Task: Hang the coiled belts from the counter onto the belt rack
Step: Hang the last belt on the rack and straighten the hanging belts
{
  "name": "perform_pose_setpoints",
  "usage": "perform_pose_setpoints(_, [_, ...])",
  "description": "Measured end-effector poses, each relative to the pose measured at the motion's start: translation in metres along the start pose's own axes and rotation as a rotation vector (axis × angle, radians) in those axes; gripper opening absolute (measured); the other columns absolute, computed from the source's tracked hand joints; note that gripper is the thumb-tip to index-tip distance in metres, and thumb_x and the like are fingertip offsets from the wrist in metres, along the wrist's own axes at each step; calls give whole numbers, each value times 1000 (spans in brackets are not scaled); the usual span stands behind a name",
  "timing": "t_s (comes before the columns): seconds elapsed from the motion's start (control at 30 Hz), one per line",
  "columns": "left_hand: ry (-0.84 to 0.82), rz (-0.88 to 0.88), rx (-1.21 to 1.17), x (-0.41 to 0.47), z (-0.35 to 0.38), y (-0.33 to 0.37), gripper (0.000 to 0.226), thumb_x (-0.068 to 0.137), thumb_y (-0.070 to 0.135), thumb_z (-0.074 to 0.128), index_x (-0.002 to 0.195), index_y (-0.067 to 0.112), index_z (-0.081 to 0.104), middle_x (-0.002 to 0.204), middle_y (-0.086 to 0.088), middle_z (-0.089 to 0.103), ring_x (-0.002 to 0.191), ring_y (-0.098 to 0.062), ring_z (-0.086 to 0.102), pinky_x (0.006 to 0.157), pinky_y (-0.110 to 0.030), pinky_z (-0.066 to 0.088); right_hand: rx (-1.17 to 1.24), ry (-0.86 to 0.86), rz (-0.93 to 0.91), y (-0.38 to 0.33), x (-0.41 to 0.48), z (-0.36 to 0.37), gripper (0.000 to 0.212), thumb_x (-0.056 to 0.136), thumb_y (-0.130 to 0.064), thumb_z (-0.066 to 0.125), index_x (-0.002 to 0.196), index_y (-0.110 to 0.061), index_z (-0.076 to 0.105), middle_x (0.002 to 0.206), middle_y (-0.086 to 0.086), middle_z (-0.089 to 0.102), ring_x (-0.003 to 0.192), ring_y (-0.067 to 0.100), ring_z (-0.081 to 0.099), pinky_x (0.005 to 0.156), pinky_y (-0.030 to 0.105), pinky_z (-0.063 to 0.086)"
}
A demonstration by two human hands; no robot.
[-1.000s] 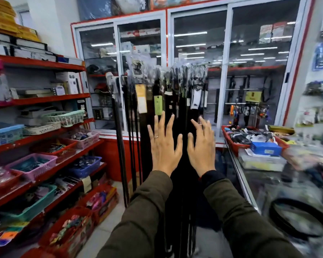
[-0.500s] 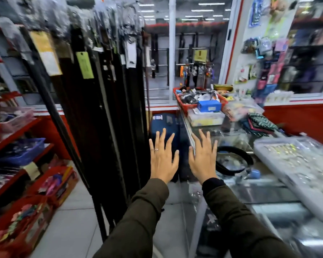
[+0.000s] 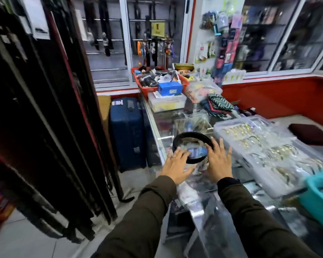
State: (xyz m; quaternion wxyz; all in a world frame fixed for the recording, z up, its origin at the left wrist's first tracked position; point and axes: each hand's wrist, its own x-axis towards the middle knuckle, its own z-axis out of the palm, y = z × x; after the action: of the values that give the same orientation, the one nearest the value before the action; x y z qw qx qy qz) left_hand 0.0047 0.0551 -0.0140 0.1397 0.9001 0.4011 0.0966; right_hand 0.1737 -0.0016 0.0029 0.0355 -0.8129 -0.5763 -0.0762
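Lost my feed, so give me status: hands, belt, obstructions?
Left hand and right hand open, flanking the coiled belt on the glass counter. No grip yet. Clear tray close on right.

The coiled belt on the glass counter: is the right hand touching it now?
Cannot tell. In the head view the right hand overlaps the coiled belt's right edge, fingers spread, but blur hides any contact.

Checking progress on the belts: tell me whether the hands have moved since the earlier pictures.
Yes. Both the left hand and right hand went from the hanging belts rightward to the glass counter, now flanking the coiled belt.
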Motion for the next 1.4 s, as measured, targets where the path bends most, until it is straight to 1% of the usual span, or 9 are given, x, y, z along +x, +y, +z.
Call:
perform_pose_setpoints(0.17, [-99,13,52,34,19,15,84,95,66,46,158,12,28,165,-9,31,157,-26,18,129,-46,8,-116,-180,-132,17,33,17,56,95,-15,59,149,-22,43,167,1,27,159,30,7,122,65,-6])
perform_pose_setpoints(0.27, [-67,-34,46,43,24,17,67,94,54,57,145,11,47,147,-14,53,142,-31,42,117,-42,32,-36,-194,-130,21,41,27,47,91,-4,56,134,-22,58,145,2,56,153,25,28,120,65,-12])
perform_pose_setpoints(0.53, [19,-86,81,38,14,7,30,100,27,56,116,4,66,121,-15,64,123,-33,54,98,-45,51,83,-184,-224,23,37,28,43,90,-1,49,129,-18,59,127,5,65,134,24,53,120,56,-19])
perform_pose_setpoints(0.67, [26,-86,56,19,1,-7,28,97,27,54,108,4,66,116,-15,64,116,-34,58,94,-44,52,261,-244,-311,20,32,11,33,92,-11,63,125,-14,64,125,6,72,130,27,56,123,45,18])
perform_pose_setpoints(0.77, [58,-110,29,0,-17,-18,27,94,30,55,106,7,63,115,-14,64,114,-33,57,92,-44,53,425,-256,-366,8,25,-5,31,90,-10,70,121,-9,68,121,10,73,118,29,64,99,33,45])
perform_pose_setpoints(1.0, [152,-108,-36,-57,-68,-46,26,95,33,58,110,13,64,111,-10,64,107,-30,58,79,-31,39,535,-290,-519,-38,11,-46,18,85,-18,80,102,-15,75,89,-4,72,84,13,65,72,23,42])
perform_pose_setpoints(1.13, [253,-141,-92,-91,-95,-56,25,93,29,59,113,15,63,109,-6,61,109,-28,57,88,-32,44,658,-320,-534,-65,2,-67,24,82,-20,83,105,-14,78,93,3,79,81,13,71,60,8,45])
perform_pose_setpoints(1.3, [550,-233,-344,-124,-118,-60,31,95,18,61,125,12,59,124,-11,55,115,-28,53,99,-42,46,987,-381,-516,-105,-16,-89,26,80,-18,85,105,-17,78,93,-13,78,87,-13,70,78,8,52])
perform_pose_setpoints(1.4, [752,-349,-745,-141,-127,-57,34,97,31,66,125,14,56,119,-9,59,103,-26,60,90,-36,52,1207,-345,-469,-128,-27,-101,29,81,-18,84,108,-16,75,103,2,79,103,8,73,91,25,58])
